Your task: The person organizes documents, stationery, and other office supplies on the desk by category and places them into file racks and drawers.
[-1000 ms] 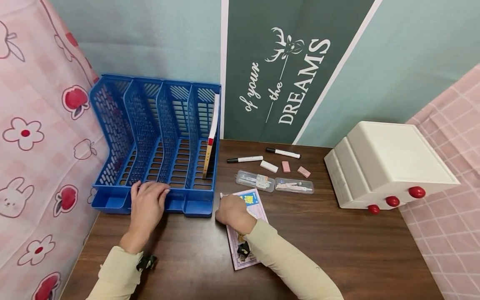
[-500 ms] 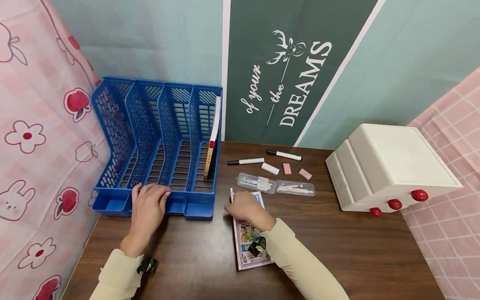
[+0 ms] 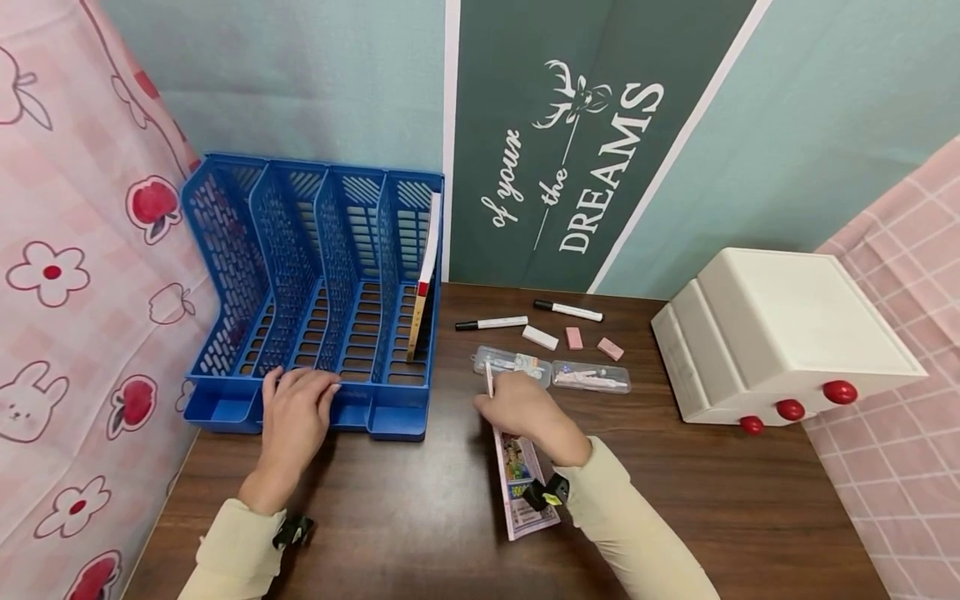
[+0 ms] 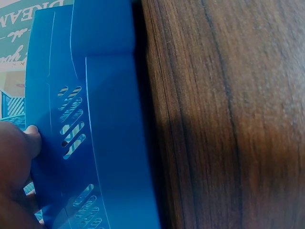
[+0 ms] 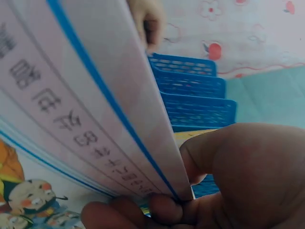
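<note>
The right hand (image 3: pixel 525 408), just right of the middle of the frame, pinches a thin pink book (image 3: pixel 516 467). Its fingers are closed tight, with the thumb on one side of the book's edge and the other fingers on the other side. The book tips up on its side, and its low end points to the bottom of the frame. I cannot tell if that end touches the bench (image 3: pixel 420 517).

The left hand (image 3: pixel 294 412), at the lower left, holds the front edge of the big blue rack (image 3: pixel 400 414). Its fingers bend over the edge. One thicker book (image 3: pixel 425 279) leans in the rack's right-most slot.

Above the right hand lie two black-and-white markers (image 3: pixel 491 322), a white eraser (image 3: pixel 540 337) and two pink erasers (image 3: pixel 573 337). Two clear cases (image 3: pixel 591 377) lie side by side, and the hand covers a bit of the left one. A white drawer box (image 3: pixel 795 312) with red knobs (image 3: pixel 839 392) stands at the right.
</note>
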`<state>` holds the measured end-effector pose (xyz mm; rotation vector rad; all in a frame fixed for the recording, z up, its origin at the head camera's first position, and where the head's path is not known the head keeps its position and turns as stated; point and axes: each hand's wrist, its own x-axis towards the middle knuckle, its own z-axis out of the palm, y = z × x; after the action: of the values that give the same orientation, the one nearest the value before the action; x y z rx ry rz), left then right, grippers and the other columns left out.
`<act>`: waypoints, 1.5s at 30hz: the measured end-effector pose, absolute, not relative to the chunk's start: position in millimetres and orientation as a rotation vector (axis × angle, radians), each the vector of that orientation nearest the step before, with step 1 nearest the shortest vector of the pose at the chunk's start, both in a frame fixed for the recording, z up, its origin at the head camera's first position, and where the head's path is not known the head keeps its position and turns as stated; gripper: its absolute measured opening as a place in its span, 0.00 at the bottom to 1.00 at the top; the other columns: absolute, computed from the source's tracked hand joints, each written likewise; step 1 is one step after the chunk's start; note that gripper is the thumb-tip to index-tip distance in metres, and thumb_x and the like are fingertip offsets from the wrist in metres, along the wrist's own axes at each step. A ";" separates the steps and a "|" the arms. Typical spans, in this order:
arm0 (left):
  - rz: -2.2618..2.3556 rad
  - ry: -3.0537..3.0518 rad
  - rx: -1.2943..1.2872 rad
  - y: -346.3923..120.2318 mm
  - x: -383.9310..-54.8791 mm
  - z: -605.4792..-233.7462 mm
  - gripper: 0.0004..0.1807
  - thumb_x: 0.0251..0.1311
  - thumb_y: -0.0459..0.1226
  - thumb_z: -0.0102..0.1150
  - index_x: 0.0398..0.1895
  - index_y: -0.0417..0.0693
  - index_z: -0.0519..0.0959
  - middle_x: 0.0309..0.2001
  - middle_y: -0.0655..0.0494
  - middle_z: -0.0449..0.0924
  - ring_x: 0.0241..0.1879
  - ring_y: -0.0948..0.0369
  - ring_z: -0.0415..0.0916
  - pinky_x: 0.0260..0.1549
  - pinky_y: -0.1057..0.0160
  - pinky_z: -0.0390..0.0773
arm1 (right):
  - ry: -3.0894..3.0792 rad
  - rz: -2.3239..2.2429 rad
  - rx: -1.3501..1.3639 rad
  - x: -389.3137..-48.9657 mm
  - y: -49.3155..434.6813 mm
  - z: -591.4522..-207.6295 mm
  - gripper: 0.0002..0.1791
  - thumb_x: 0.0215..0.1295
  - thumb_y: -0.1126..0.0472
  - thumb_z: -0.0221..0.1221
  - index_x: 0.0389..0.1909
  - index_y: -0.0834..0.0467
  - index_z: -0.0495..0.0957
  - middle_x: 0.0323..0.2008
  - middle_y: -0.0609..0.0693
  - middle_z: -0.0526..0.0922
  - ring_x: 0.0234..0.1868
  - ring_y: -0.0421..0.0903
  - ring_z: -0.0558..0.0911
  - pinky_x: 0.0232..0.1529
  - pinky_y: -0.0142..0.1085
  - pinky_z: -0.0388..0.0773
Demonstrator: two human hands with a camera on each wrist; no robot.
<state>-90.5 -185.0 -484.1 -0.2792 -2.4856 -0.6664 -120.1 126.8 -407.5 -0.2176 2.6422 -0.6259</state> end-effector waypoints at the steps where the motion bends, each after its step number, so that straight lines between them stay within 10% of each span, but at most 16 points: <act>1: -0.667 -2.486 -0.278 -185.2 -90.3 -483.9 0.03 0.61 0.27 0.66 0.36 0.40 0.86 0.37 0.43 0.87 0.46 0.42 0.77 0.62 0.34 0.58 | 2.645 -0.632 -0.221 -119.8 129.8 -403.9 0.20 0.66 0.55 0.54 0.13 0.54 0.72 0.11 0.47 0.75 0.14 0.44 0.74 0.23 0.37 0.71; 45: -0.655 -2.508 -0.241 -186.9 -90.5 -484.5 0.03 0.62 0.27 0.66 0.37 0.39 0.85 0.37 0.43 0.87 0.47 0.42 0.77 0.63 0.34 0.57 | 3.015 -1.194 -0.576 -107.6 156.6 -380.0 0.13 0.61 0.68 0.57 0.45 0.58 0.83 0.29 0.47 0.84 0.18 0.37 0.69 0.18 0.32 0.65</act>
<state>-90.5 -186.9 -484.5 -0.2409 -2.5081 -0.6550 -107.6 156.6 -380.0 -0.5756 3.0154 -1.1941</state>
